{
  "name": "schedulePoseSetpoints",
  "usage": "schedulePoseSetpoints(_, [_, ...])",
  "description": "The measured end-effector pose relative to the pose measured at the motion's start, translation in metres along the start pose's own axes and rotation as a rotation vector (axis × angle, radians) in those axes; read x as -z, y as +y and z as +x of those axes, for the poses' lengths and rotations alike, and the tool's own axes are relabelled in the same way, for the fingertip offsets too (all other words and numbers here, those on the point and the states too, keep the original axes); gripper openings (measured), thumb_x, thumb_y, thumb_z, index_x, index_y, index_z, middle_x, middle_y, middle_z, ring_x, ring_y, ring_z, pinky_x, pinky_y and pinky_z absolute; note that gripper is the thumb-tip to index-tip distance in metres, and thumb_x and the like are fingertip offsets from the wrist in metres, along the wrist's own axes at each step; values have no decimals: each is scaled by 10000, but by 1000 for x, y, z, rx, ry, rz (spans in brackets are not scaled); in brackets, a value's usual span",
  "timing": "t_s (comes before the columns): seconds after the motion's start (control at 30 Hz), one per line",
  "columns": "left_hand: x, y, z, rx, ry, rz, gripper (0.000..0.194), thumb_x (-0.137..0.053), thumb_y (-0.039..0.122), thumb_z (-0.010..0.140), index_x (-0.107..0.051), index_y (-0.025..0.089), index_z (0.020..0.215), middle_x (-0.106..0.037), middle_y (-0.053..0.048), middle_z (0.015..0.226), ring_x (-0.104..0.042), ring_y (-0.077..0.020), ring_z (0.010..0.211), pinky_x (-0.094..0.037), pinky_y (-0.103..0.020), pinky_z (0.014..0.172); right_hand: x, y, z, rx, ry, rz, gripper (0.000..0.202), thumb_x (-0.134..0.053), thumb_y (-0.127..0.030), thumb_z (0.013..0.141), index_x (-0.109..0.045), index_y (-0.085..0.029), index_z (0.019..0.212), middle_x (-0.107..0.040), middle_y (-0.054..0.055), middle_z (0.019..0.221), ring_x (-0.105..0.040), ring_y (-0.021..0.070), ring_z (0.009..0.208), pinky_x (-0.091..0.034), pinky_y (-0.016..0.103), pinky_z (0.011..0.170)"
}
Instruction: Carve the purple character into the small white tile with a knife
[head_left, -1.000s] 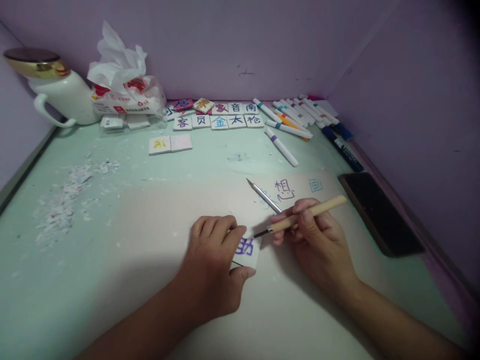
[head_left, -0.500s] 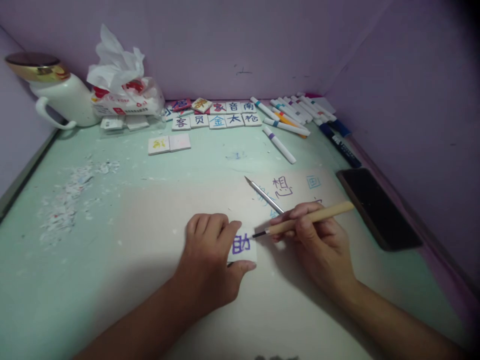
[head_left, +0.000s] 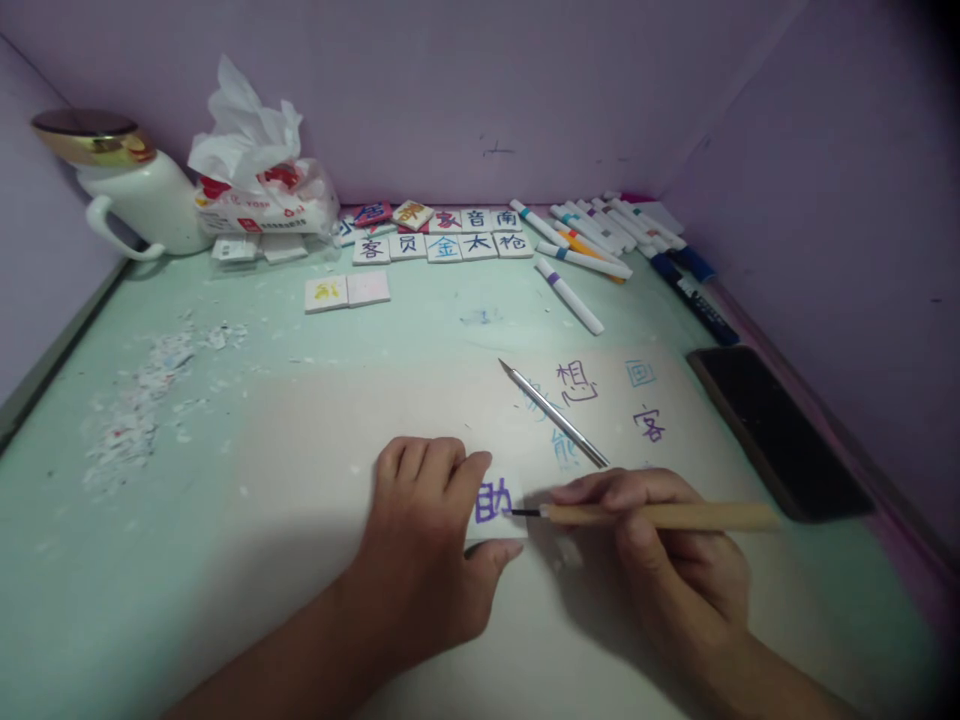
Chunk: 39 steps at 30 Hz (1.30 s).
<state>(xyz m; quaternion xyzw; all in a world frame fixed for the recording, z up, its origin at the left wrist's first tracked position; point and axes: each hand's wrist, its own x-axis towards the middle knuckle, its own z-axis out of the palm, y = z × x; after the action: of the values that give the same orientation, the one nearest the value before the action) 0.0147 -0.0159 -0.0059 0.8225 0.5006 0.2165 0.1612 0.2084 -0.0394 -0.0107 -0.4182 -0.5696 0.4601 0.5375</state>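
A small white tile (head_left: 519, 522) with a purple character lies on the pale sheet (head_left: 300, 430). Its left part is hidden by my left hand (head_left: 431, 545), which grips the tile between thumb and fingers. My right hand (head_left: 667, 555) is closed around a wooden-handled tool (head_left: 705, 516), held almost level. The tool's thin dark tip touches or hovers just over the right side of the purple character. Beyond my right hand lies a silver craft knife (head_left: 555, 413), beside characters written on the sheet in blue and purple.
A phone (head_left: 776, 430) lies at the right. Markers (head_left: 570, 297), lettered tiles (head_left: 480, 246) and a tissue pack (head_left: 262, 205) line the back. At the left are a white mug (head_left: 146, 205) and white shavings (head_left: 131, 410). Two tiles (head_left: 367, 288) lie nearer.
My right hand has shifted down and right, and the wooden tool has turned from slanted to nearly level. The view has shifted slightly. My left hand still grips the tile.
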Motion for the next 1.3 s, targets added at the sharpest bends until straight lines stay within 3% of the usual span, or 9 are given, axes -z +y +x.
schedulePoseSetpoints(0.47, [1, 0, 1, 21, -29, -12, 391, -657, 289, 682, -567, 150, 1035, -539, -96, 958, -452, -263, 867, -328, -480, 840, 15, 5, 14, 156, 139, -210, 270, -519, -43, 858, -636, -245, 993, -627, 46, 1036, -628, 183, 925, -568, 316, 756])
schedulePoseSetpoints(0.57, [0, -1, 1, 15, -24, 11, 377, -658, 305, 687, -575, 147, 1020, -542, -97, 937, -451, -263, 847, -335, -477, 823, 12, 0, 11, 137, 85, -201, 205, -523, -93, 873, -623, -231, 986, -648, 50, 957, -630, 182, 911, -562, 302, 763])
schedulePoseSetpoints(0.73, [0, 0, -1, -3, -17, 52, 424, -685, 403, 674, -585, 138, 990, -551, -92, 881, -465, -265, 818, -337, -490, 825, -1, -8, 7, 183, -115, -165, 160, -490, -191, 916, -589, -224, 1036, -669, 70, 903, -659, 199, 851, -585, 322, 708])
schedulePoseSetpoints(0.87, [2, 1, -1, -5, -56, 39, 440, -669, 452, 680, -584, 147, 985, -550, -94, 881, -468, -269, 813, -346, -486, 805, -1, -5, 7, 169, -32, -159, 190, -480, -172, 911, -591, -254, 1042, -667, 62, 914, -657, 213, 870, -578, 356, 711])
schedulePoseSetpoints(0.93, [2, 1, -1, -7, -64, 38, 426, -652, 410, 695, -580, 143, 1020, -549, -100, 895, -460, -267, 814, -348, -482, 800, 3, -2, 12, 203, 54, -264, 237, -507, -121, 876, -615, -274, 1022, -669, 54, 942, -652, 222, 894, -562, 375, 731])
schedulePoseSetpoints(1.07, [2, 1, -1, -6, -52, 42, 412, -631, 351, 706, -578, 133, 1052, -549, -108, 914, -451, -269, 827, -352, -474, 804, 23, 4, 35, 284, 82, -604, 284, -563, -64, 811, -658, -264, 989, -654, 87, 1088, -625, 262, 1011, -501, 452, 866])
schedulePoseSetpoints(1.2, [2, 1, -2, -21, -29, 50, 415, -624, 347, 720, -583, 120, 1065, -550, -114, 919, -451, -269, 831, -353, -471, 809, 49, 13, 57, 226, -112, -846, 354, -548, -68, 789, -633, -234, 1089, -598, 115, 1227, -575, 265, 1127, -473, 449, 932])
schedulePoseSetpoints(1.3, [2, 1, -3, -36, -14, 50, 427, -629, 347, 723, -584, 109, 1075, -550, -117, 923, -454, -269, 836, -354, -469, 814, 67, 21, 65, 224, -269, -879, 436, -471, -24, 777, -623, -224, 1134, -553, 112, 1307, -539, 252, 1186, -452, 444, 963])
